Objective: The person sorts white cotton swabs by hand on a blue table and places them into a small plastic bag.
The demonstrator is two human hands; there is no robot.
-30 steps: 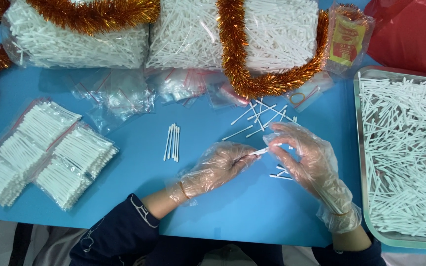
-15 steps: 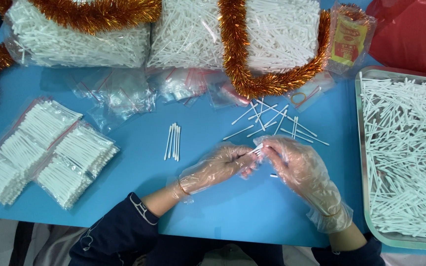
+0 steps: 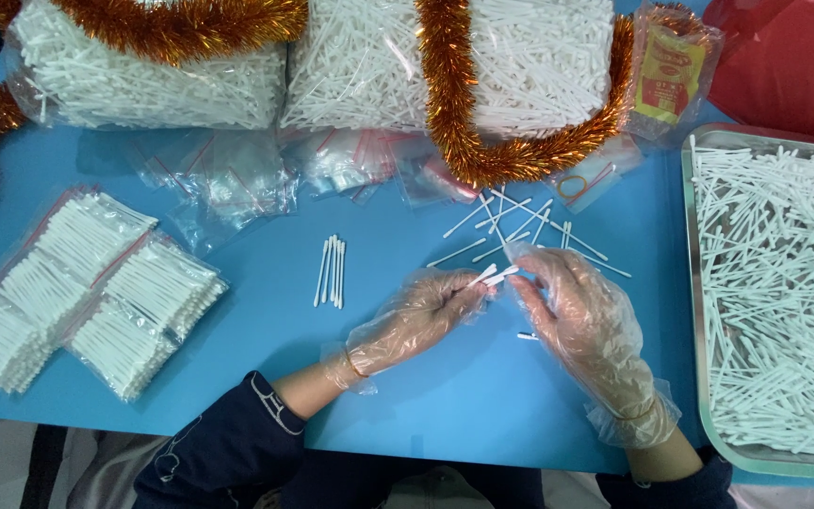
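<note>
Both my hands wear clear plastic gloves over a blue table [image 3: 426, 396]. My left hand [image 3: 421, 316] pinches a few white cotton swabs [image 3: 492, 275] whose tips stick out to the right. My right hand [image 3: 581, 316] lies flat beside it, fingers spread, touching those swab tips and covering some swabs on the table. Loose swabs [image 3: 511, 226] are scattered just beyond my hands. A small aligned bundle of swabs [image 3: 330, 271] lies to the left of my left hand.
A metal tray [image 3: 691, 311] full of swabs stands at the right. Filled small bags of swabs [image 3: 77, 287] lie at the left, empty zip bags [image 3: 228, 184] behind. Big bags of swabs [image 3: 153, 80] with orange tinsel [image 3: 463, 123] line the back; a red bag [image 3: 789, 61] sits far right.
My hands have drawn closer together and shifted slightly; the right hand has moved left over the loose swabs, and the left hand now holds swabs pointing right.
</note>
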